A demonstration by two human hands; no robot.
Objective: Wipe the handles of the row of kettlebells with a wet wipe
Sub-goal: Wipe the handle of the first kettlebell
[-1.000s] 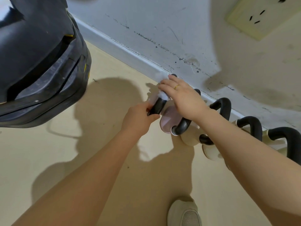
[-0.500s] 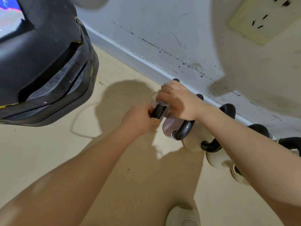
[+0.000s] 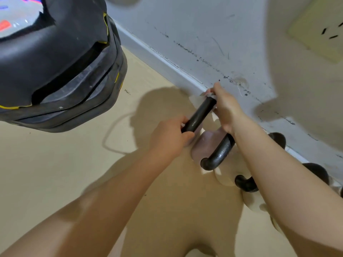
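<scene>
A row of pale kettlebells with black handles stands on the floor along the wall, running to the right. My left hand grips the near end of the first kettlebell's black handle. My right hand is closed around the far end of that handle, pressing a white wet wipe against it; only a corner of the wipe shows. The second handle looks shiny and wet above its pinkish body. My right forearm hides most of the further kettlebells.
A large black padded piece of equipment hangs over the floor at upper left. The scuffed grey wall with its baseboard runs diagonally behind the row. A wall socket sits at the upper right. Beige floor spreads to the left.
My right hand has slid with the wipe along the first handle toward the wall end, uncovering the middle of the bar. The left hand keeps its grip on the near end.
</scene>
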